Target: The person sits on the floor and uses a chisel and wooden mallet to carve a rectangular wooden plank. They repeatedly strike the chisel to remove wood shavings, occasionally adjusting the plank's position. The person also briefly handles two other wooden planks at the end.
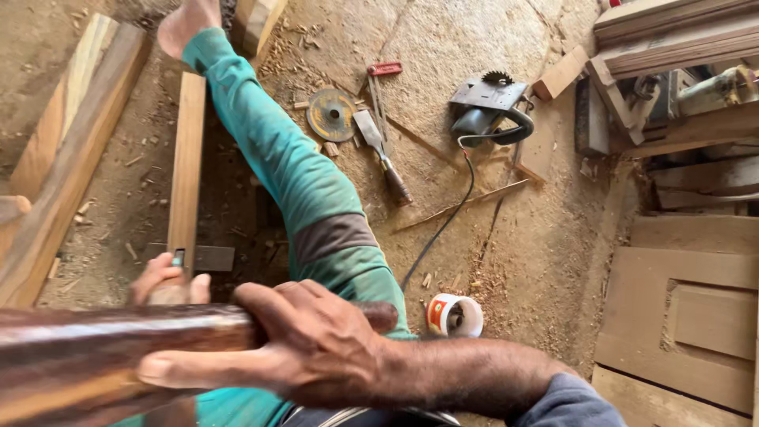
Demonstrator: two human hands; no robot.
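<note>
Wooden plank point(187, 162), long and pale, lying flat on the sawdust-covered floor point(474, 261) beside our outstretched leg in green trousers point(292, 170), bare foot point(186, 22) at its far end. We note a dark rectangular slot cut near the plank's near end, and our left hand point(166, 281) is closed around a tool with a small greenish tip set at that slot; the tool's kind we cannot make out, most of it being hidden. Our right hand point(304, 348) grips a thick dark wooden handle point(118, 348), fingers wrapped fully over it, the handle running across the bottom of the view towards the left and blurred. Judging by the slot, we reckon the cutting is partly done: an opening exists, but how deep or clean it is cannot be told from here, and both hands are on their tools. Around us: wood chips lie thick near the plank, two heavier beams point(63, 150) rest to the left, a chisel point(383, 154) and a round cutting disc point(330, 115) lie just beyond the leg, a circular saw point(490, 111) with its black cord sits further right, a roll of tape point(455, 315) stands near our knee, and panelled wooden pieces point(688, 316) are stacked at the right edge.
</note>
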